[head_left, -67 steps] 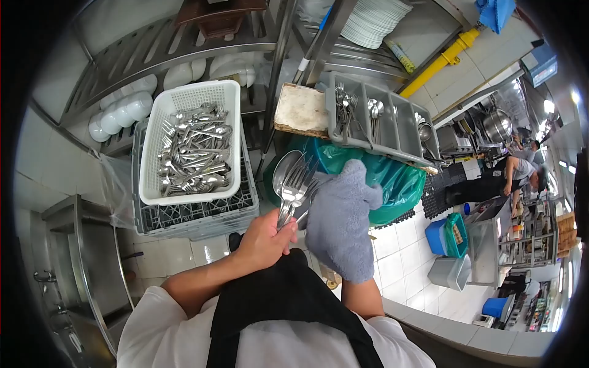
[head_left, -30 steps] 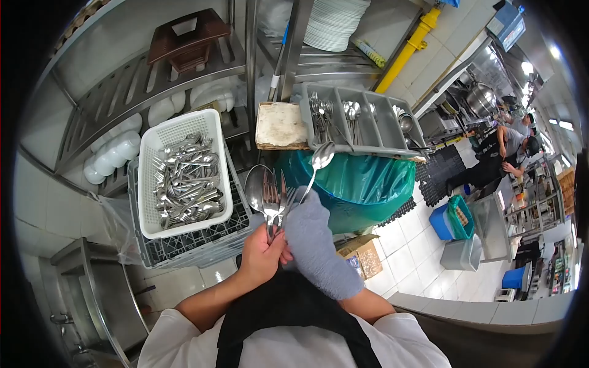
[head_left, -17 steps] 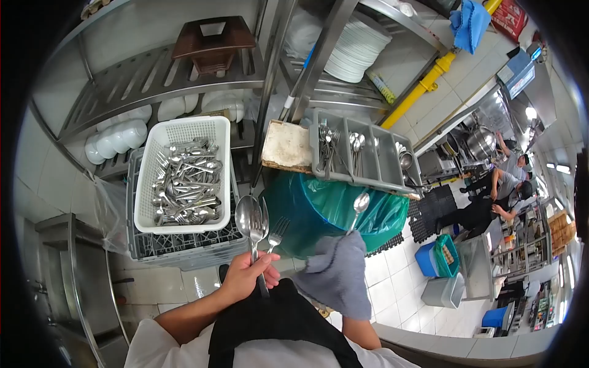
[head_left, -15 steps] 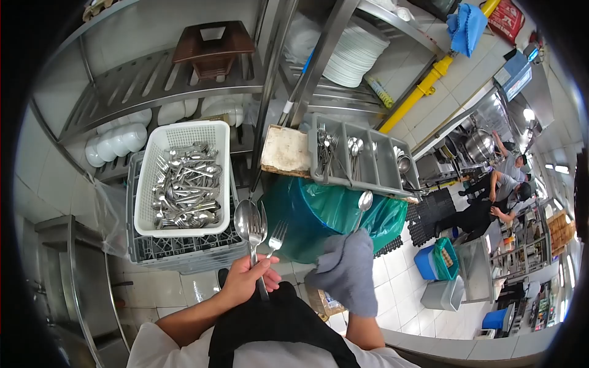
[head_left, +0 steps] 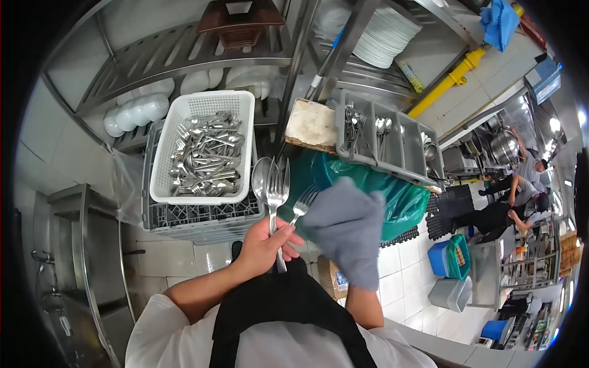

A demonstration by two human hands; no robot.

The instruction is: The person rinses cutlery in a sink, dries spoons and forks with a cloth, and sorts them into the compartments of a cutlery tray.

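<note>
My left hand [head_left: 268, 244] is closed around the handles of a large spoon [head_left: 261, 178] and forks, their heads pointing up and away from me. One fork [head_left: 278, 187] stands upright beside the spoon; another fork [head_left: 305, 200] leans out to the right. A grey cloth [head_left: 347, 230] covers my right hand, whose fingers are hidden under it. The cloth's left edge is close to the leaning fork; whether they touch I cannot tell. Ahead on the left is a white basket [head_left: 161, 147] heaped with mixed cutlery. A grey divided tray [head_left: 392, 144] holds sorted cutlery in its compartments.
The basket stands on stacked grey racks [head_left: 202, 221]. A bin with a green liner [head_left: 405, 205] is below the divided tray, beside a worn white block [head_left: 311, 126]. Metal shelves hold stacked plates [head_left: 386, 37] and white bowls [head_left: 138, 113]. Other people [head_left: 521, 190] are at far right.
The spoon that stuck out of the grey cloth no longer shows. My cloth-covered right hand has come up and left toward the forks. The view has shifted, moving the surroundings rightward and up.
</note>
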